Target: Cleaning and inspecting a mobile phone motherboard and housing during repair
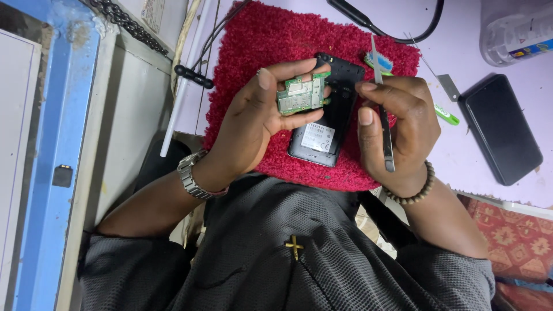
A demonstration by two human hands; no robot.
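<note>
The left hand (253,112) pinches a green circuit board (301,95), fingertips curled over its top edge and thumb pressed under its lower edge, just above the opened black phone body (328,124) lying on the red mat (253,40). The right hand (397,124) grips slim tweezers (383,103) between thumb and fingers, close beside the board's right edge. A second black phone (502,129) lies well apart on the lilac tabletop (461,34).

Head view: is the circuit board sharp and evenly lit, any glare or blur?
Head view: circuit board in the left hand is fairly sharp and evenly lit; tweezers in the right hand slightly soft; mild sheen on the dark phone; left edge dim.
</note>
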